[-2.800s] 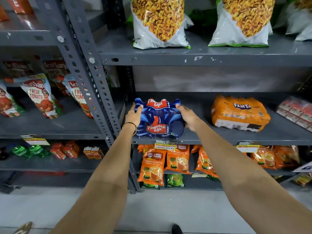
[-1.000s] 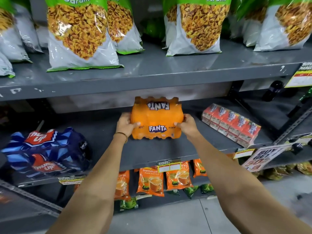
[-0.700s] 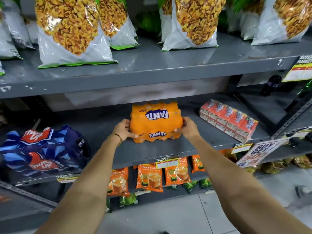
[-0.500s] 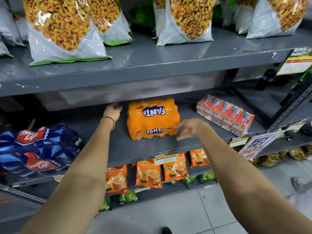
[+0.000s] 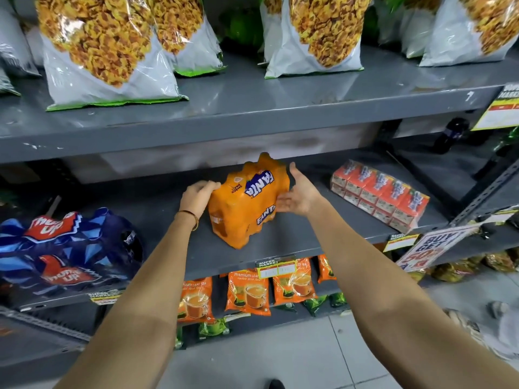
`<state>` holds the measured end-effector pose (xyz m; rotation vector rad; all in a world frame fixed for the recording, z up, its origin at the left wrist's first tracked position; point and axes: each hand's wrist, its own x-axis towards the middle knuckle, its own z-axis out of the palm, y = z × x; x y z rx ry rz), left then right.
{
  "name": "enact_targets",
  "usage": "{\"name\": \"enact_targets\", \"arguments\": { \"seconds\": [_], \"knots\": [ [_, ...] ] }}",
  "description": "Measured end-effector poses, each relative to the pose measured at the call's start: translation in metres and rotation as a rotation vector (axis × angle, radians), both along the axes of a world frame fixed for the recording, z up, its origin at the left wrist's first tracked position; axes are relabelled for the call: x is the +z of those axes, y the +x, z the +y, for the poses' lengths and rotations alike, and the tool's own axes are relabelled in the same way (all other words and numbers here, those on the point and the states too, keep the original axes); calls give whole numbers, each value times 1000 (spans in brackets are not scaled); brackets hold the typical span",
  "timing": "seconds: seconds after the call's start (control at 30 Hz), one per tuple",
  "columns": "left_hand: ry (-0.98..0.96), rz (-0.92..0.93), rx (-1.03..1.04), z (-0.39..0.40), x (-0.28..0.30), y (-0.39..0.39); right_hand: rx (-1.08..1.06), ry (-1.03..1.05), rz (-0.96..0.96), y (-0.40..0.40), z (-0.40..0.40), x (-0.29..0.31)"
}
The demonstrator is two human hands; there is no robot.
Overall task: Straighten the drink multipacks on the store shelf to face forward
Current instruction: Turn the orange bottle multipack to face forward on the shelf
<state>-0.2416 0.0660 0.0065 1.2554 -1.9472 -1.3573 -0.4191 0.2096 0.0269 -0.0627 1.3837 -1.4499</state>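
An orange Fanta multipack (image 5: 244, 209) stands on the middle grey shelf (image 5: 280, 245), turned at an angle with one corner towards me and its logo tilted. My left hand (image 5: 198, 196) is curled over the pack's upper left edge. My right hand (image 5: 299, 196) lies against the pack's right side with its palm open and fingers spread. A blue Thums Up multipack (image 5: 64, 248) sits at the left end of the same shelf, front facing out. A red multipack of small drink cartons (image 5: 379, 195) lies at an angle to the right.
Large snack bags (image 5: 104, 49) line the upper shelf (image 5: 252, 116) just above my hands. Orange tea packets (image 5: 248, 293) stand on the shelf below. A promo sign (image 5: 429, 245) hangs off the shelf edge at right. Below lies tiled floor (image 5: 280, 355).
The Fanta pack faced forward with both hands off it; now it is swung round at an angle. My left hand has come down onto it and my right hand has moved against its side.
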Motion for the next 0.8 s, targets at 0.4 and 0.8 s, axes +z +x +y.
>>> {"name": "enact_targets", "arguments": {
  "seconds": [0.4,0.8],
  "knots": [
    [311,-53,-200,1,-1,8,298,128,453,13,-40,11],
    [-508,-657,-471,-47,25,-57,561,312,467,14,3,19]
  ]
}}
